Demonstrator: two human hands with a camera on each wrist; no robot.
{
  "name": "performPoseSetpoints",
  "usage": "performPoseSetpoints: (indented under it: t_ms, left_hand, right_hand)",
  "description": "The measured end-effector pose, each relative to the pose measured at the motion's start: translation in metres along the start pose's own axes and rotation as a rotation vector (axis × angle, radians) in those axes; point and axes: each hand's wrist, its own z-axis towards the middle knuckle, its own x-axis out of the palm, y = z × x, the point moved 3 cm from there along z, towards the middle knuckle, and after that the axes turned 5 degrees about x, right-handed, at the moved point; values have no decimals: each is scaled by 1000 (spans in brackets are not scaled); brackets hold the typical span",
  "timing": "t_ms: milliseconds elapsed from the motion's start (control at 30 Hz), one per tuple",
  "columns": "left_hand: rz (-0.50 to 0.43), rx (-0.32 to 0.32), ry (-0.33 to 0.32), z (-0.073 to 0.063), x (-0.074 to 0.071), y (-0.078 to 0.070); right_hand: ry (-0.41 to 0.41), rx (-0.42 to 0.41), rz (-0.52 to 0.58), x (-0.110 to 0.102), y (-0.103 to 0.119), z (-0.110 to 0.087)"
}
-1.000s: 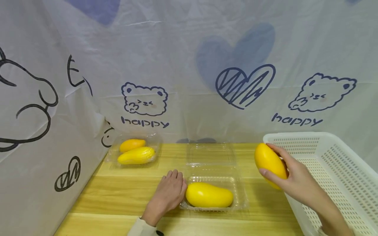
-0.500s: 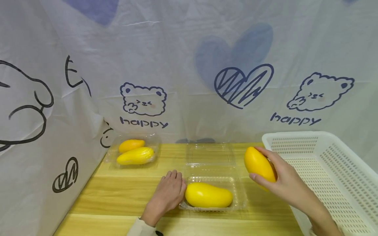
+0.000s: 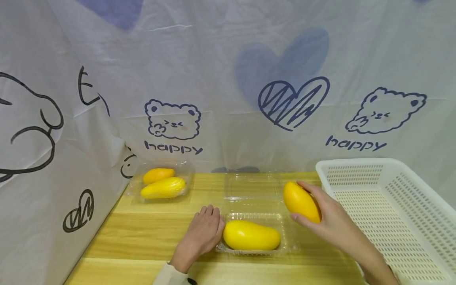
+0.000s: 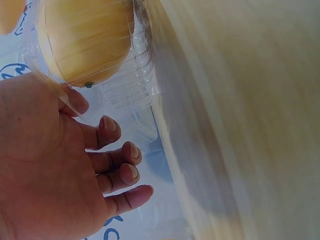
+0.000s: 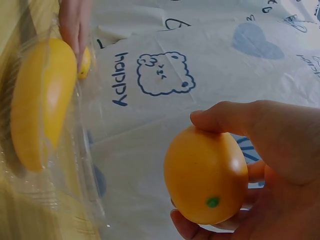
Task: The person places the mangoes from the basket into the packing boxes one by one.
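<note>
Right grip: I am holding an orange-yellow mango (image 3: 301,201) in my right hand (image 3: 329,221), thumb under it and fingers curled over its top; the right wrist view shows the same mango (image 5: 206,175) in my palm, its green stem spot facing the camera.
Change: over the last second I have been carrying it leftward, away from the white basket (image 3: 392,206) at the worktop's right edge; it is now hanging in the air just beside the open clear tray (image 3: 256,233), by its right end.
Left grip: my left hand (image 3: 203,233) is resting flat, fingers relaxed, against the tray's left end, as it was a second ago.
Tray: one yellow mango (image 3: 251,235) is lying along its front; I judge there is room behind it.
Far left corner: a second clear tray (image 3: 162,182) is holding two mangoes.
Worktop: the wooden worktop (image 3: 142,237) is carrying everything.
</note>
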Motion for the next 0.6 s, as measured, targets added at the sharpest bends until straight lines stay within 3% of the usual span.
performPoseSetpoints:
  t_ms: [200, 467, 600]
  left_hand:
    - [-3, -1, 8, 0, -1, 0]
    - [-9, 0, 26, -1, -3, -1]
    - [-11, 0, 32, -1, -2, -1]
  right_hand:
    - [3, -5, 5, 12, 2, 2]
    - [-19, -118, -27, 33, 1, 3]
    - [0, -113, -40, 40, 2, 1]
